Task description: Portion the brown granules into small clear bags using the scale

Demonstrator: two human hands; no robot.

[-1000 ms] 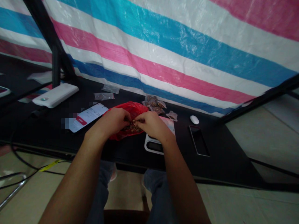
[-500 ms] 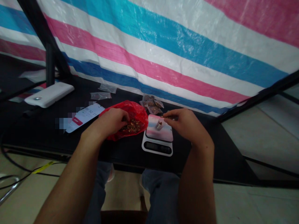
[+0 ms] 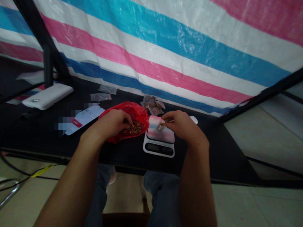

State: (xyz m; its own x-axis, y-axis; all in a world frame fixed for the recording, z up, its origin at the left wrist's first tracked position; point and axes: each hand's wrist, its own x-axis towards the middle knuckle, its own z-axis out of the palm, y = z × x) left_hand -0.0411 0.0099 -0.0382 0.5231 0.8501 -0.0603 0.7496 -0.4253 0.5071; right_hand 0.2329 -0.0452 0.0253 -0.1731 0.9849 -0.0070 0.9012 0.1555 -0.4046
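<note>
Near the front edge of the black bench [image 3: 132,152] sits a white digital scale with a pink, white and blue striped platform [image 3: 157,136]. To its left, a crumpled red plastic bag [image 3: 141,113] gapes around a heap of small brown grains [image 3: 135,128]. The left hand [image 3: 113,122] stays inside it, fingers curled narrow at the heap; whether it grips anything, I cannot tell. The right hand [image 3: 181,125] is what has changed: a second ago it was in the bag too, and now its fingertips are at the mouth of a small, pale, round cup [image 3: 161,127] on the platform. Thumb and fingers are pinched together, apparently on a few brown grains, though the picture is dim there. So the work has shifted, I judge, from gathering at the bag to the cup. Towards the bench's back edge (just behind the scale) lie clear packets of brown contents [image 3: 155,111].
</note>
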